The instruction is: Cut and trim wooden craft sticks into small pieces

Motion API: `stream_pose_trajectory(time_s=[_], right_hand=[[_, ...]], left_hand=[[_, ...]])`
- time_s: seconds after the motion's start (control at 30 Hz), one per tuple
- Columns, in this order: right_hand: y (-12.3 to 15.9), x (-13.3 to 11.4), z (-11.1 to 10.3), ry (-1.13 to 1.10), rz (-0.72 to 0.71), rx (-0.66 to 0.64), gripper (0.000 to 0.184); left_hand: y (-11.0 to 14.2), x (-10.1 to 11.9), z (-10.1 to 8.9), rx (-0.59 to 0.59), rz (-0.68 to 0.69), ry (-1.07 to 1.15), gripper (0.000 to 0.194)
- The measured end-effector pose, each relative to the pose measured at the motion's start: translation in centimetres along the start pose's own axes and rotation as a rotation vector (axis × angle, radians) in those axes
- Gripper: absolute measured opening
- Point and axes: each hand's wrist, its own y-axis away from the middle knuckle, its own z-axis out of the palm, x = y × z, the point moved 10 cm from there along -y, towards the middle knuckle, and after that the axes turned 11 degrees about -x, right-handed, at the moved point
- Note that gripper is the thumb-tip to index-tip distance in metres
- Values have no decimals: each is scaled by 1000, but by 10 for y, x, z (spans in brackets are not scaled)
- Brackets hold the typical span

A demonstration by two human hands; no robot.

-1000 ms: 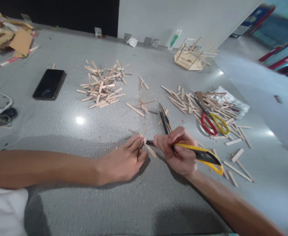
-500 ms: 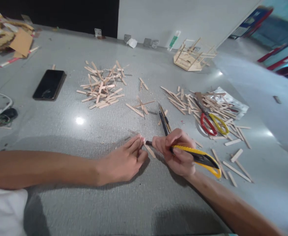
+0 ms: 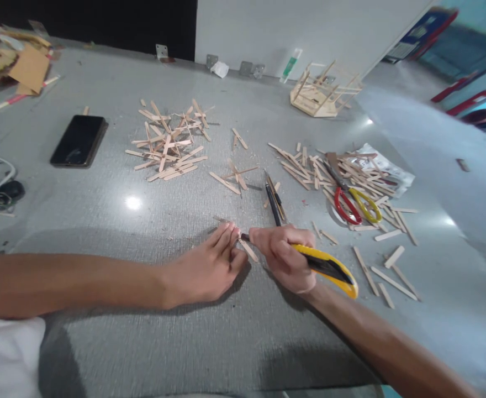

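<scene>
My left hand (image 3: 210,268) presses a small wooden stick (image 3: 248,250) against the grey table, its fingertips pinched together over it. Part of the stick is hidden under the fingers. In my right hand (image 3: 286,255) is a yellow and black utility knife (image 3: 329,268), gripped with the handle pointing back to the right. Its dark tip meets the stick right beside my left fingertips. Just beyond the right hand lie a black pen (image 3: 273,204) and a second slim tool, side by side.
Loose sticks pile up at the centre back (image 3: 170,143) and right. Scissors (image 3: 357,204) with red and yellow handles rest on the right pile. A phone (image 3: 79,141) lies left, cardboard (image 3: 30,69) behind it. A stick frame (image 3: 321,97) stands at the back right.
My right hand has turned and shifted slightly left with the knife, its tip staying at the stick. The left hand keeps its hold; the whole view has moved a little.
</scene>
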Motion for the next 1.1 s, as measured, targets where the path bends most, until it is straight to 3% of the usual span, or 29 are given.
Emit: stream_pose_trajectory(time_s=[0.13, 0.3, 0.53, 1.1], right_hand=[[-4, -10, 7, -62, -107, -62, 45], [-2, -12, 11, 5, -94, -105, 43], [-1, -18, 12, 48, -81, -63, 47], [9, -21, 9, 8, -117, -37, 43]], left_hand=[[0, 0, -2, 44, 33, 25, 40], [-2, 3, -3, -12, 20, -115, 44], [-4, 0, -1, -120, -18, -37, 43], [-6, 0, -2, -82, -17, -43, 36]])
